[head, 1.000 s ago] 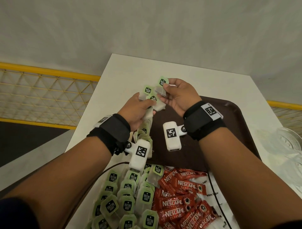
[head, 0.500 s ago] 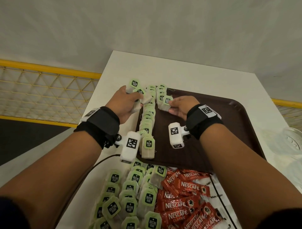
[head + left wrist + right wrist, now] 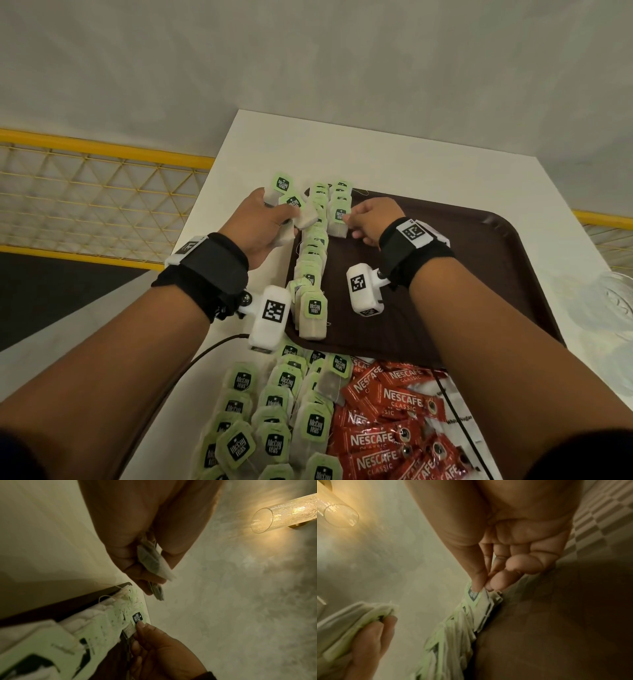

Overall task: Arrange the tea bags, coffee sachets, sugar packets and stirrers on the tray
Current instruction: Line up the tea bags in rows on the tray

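1. The left hand hangs over the white table just beside the left rim of the brown tray. Its fingers are curled round a small bunch of tea bags, green tags sticking up past the knuckles.
2. In the left wrist view, the same hand shows the bags pinched between thumb and fingers.
3. The right hand rests low on the tray, thumb and fingertips pinching the near tea bag of a short row at the tray's far left corner. The right wrist view shows the thumb and forefinger closed on that bag's green tag.
4. A longer row of tea bags lies overlapped along the tray's left edge, running from the far corner toward the person, just left of the short row.
5. Off the tray, on the table nearer the person, lies a loose pile of tea bags, and touching it on the right a heap of red coffee sachets.
6. White sugar packets peek out beside the sachets.
7. A clear glass dish sits at the table's right edge.
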The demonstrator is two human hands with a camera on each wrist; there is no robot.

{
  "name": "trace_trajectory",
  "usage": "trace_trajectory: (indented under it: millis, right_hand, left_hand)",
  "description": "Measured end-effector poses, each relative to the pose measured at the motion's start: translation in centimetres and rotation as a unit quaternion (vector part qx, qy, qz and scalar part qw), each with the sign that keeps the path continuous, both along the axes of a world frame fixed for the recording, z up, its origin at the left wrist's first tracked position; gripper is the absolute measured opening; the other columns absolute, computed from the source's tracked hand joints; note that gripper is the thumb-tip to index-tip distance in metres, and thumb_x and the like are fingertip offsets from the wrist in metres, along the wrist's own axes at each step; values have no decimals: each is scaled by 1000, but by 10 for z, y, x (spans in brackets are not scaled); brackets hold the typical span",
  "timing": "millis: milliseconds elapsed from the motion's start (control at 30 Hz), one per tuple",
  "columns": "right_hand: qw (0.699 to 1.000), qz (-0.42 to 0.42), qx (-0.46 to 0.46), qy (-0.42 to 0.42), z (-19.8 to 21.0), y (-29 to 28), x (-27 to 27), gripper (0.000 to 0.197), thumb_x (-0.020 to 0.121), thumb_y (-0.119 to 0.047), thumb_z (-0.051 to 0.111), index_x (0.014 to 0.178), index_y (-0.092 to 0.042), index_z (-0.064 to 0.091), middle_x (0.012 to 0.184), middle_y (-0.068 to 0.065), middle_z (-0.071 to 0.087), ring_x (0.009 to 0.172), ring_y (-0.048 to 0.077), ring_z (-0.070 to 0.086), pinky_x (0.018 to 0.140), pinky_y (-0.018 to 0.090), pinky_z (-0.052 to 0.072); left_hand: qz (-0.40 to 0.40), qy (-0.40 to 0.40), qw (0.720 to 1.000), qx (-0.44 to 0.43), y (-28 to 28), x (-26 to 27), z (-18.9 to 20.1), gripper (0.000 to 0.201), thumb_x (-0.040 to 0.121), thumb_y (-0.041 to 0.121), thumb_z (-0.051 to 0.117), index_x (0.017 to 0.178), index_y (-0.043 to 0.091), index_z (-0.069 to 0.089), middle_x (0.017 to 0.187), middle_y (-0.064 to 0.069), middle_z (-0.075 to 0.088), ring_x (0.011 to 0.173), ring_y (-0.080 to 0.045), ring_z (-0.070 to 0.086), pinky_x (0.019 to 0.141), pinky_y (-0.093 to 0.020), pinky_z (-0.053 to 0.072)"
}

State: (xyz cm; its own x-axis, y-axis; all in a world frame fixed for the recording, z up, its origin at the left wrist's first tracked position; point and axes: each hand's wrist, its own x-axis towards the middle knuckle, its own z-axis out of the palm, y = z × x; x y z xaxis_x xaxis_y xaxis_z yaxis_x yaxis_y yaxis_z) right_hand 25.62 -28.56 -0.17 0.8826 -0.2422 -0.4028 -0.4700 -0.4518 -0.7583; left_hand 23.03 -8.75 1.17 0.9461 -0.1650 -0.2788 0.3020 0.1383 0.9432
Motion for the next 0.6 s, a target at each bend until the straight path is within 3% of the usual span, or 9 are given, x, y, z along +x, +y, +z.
trace_trajectory:
  millis: [133, 200, 267, 400, 500, 600]
  right_hand:
    - [995, 48, -77, 33, 7, 3, 8, 18, 91, -23, 65, 78, -15, 55, 66, 3, 57, 53, 11, 50, 55, 24, 42]
    - [994, 42, -84, 46, 7, 3, 9, 20, 91, -24, 65, 77, -15, 55, 65, 4, 57, 51, 13, 48, 56, 26, 44]
    - [998, 3, -43, 37, 4, 0, 7, 18, 90, -23, 67, 80, -12, 56, 63, 6, 55, 49, 14, 45, 52, 26, 42]
    - [990, -47, 92, -100, -1, -6, 0, 15, 88, -24, 69, 89, -10, 61, 72, 6, 60, 51, 11, 48, 47, 23, 40]
    - [979, 50, 161, -113, 6, -2, -11, 14, 89, -22, 68, 89, -8, 65, 78, 6, 63, 52, 10, 48, 47, 22, 40]
    - [974, 133, 156, -98, 11, 7, -19, 12, 83, -18, 73, 89, -11, 66, 75, 6, 64, 52, 8, 50, 47, 19, 41]
  left_hand:
    - [-5, 11, 1000, -5, -1, 3, -7, 25, 92, -2, 61, 113, 8, 52, 111, -12, 66, 93, -22, 64, 59, -24, 53]
    - [-15, 8, 1000, -4, -2, 5, -9, 29, 92, -3, 61, 118, 6, 51, 113, -13, 66, 92, -22, 65, 58, -24, 53]
    - [-24, 1, 1000, -2, -3, 7, -11, 32, 92, -3, 61, 122, 4, 51, 114, -13, 67, 90, -21, 65, 59, -25, 53]
    - [-29, -6, 1000, -4, -4, 10, -15, 39, 92, -2, 62, 129, 2, 50, 122, -15, 66, 102, -26, 67, 71, -34, 57]
    - [-41, -10, 999, 0, -6, 12, -19, 42, 90, 0, 65, 130, 3, 50, 125, -16, 65, 113, -31, 65, 78, -38, 57]
    - [-64, -34, 997, 9, -12, 11, -19, 44, 90, 2, 68, 130, 1, 51, 124, -18, 66, 112, -32, 65, 80, -40, 59]
